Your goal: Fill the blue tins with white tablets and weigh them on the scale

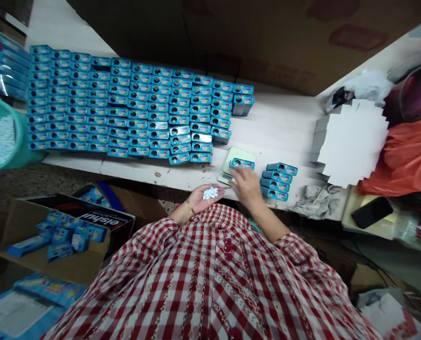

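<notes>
My left hand (204,198) is palm up and cupped, holding a small heap of white pellets (210,192). On a pale green scale (225,175) stands a blue box (242,163) with a round hole in its top. My right hand (246,185) is at the near edge of that box, its fingers bent and close together; whatever is between the fingertips is hidden. Just right of the scale, several blue boxes (279,176) stand in a short row. Many more blue boxes (118,108) fill the left part of the white table (267,132) in tight rows.
A turquoise tub (19,137) of white pellets is at the far left. A large brown carton (214,38) stands behind the rows. White card pieces (354,141), crumpled cloth (316,200) and a phone (372,212) lie right. Below left is an open carton (62,269) with blue packs.
</notes>
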### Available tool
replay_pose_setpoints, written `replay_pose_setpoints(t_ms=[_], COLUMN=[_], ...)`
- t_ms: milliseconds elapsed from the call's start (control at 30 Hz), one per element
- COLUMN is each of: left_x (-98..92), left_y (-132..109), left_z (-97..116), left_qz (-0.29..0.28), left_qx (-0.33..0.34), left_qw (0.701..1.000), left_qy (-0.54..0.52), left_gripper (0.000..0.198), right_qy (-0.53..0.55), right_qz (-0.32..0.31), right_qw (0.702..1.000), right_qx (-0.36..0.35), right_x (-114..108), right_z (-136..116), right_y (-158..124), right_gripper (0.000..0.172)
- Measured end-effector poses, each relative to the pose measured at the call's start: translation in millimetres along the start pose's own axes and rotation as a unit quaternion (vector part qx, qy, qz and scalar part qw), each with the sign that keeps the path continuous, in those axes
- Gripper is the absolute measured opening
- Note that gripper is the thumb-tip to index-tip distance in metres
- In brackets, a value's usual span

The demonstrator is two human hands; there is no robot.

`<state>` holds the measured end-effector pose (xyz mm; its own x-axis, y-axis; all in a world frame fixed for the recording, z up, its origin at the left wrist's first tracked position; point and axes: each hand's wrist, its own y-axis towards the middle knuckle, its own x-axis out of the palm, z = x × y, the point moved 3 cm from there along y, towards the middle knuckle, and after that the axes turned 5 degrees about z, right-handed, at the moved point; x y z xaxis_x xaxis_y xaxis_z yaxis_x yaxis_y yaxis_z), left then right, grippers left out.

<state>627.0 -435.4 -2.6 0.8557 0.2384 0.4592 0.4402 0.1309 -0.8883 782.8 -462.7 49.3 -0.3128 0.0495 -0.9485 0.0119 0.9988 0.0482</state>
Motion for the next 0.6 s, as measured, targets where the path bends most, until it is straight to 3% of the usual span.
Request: replay_pose_setpoints(t_ms=[67,200,333,500,600], left_x=[1.0,-1.3,-9.0,-19.5,-23.3], left_y=[-2.0,-6.9,-14.2,-22.3,-23.4], left_z=[3.8,14.7,27.9,33.9,33.9], left_qz=[0.012,0.033,0.063,0.097,0.106], left_qx=[0.01,0.033,0.069,0.101,0.101], left_qw=[1.0,0.999,0.995,0.986,0.985], left_qy=[0.003,-0.015,-0.045,-0.087,-0.092], left_gripper=[0.02,0.02,0.019,0.019,0.019], right_qy=[-0.051,-0.057,-0.058,-0.031,-0.02], right_qz=[-0.01,-0.06,0.008,0.032,0.083], right_qw=[0.997,0.996,0.994,0.991,0.988], right_qx=[0.057,0.045,0.096,0.125,0.127], right_x=[-5.6,-7.4,-5.7,13.6,7.9], right_z=[29.6,75.3,115.4,135.1,143.8], right_y=[10.2,37.9,96.7,177.1,169.3], right_gripper=[0.035,0.038,0.04,0.042,0.041])
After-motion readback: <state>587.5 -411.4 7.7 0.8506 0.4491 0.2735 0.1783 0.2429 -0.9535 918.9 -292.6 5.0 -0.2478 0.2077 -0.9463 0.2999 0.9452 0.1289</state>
